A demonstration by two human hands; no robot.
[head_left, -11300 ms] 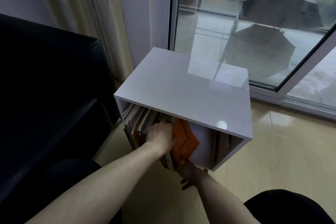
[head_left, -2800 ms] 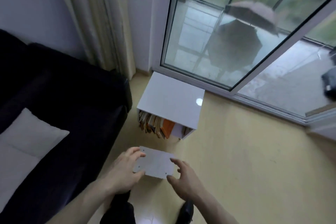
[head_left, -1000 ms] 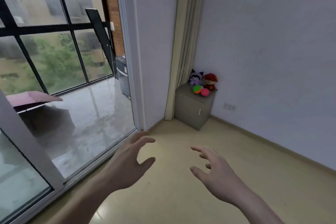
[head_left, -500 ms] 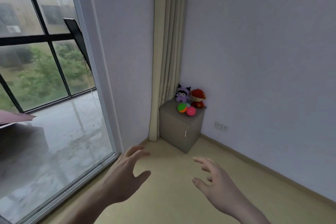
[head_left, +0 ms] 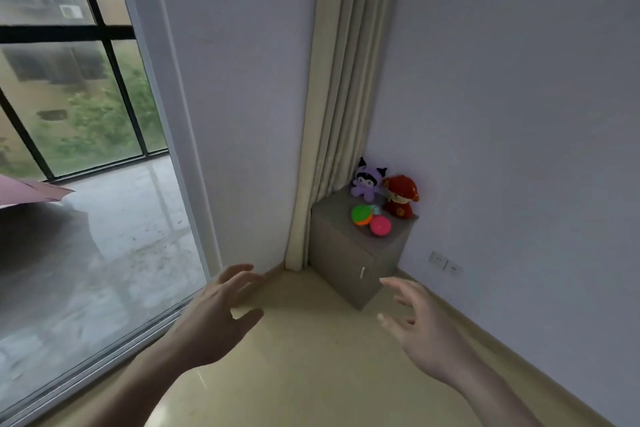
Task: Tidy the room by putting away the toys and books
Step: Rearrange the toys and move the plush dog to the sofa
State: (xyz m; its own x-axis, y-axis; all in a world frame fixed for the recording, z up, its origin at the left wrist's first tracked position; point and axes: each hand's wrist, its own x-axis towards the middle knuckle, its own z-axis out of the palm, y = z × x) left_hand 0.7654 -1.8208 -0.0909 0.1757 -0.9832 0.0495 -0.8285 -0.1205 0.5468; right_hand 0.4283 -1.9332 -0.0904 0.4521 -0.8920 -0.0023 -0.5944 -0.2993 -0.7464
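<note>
Against the corner where the cream pleated curtain (head_left: 332,107) meets the pale wall, a small grey cabinet (head_left: 349,267) carries the toys: a purple plush doll (head_left: 367,180), a red plush figure (head_left: 401,198), a green-and-orange ball (head_left: 362,215) and a pink spiky ball (head_left: 380,225), clustered on its top, likely awaiting storage. Both the left hand (head_left: 214,319) and right hand (head_left: 422,326) are raised over the beige floor (head_left: 311,374), empty, fingers spread loose, apparently readying to gather them. No books are visible.
</note>
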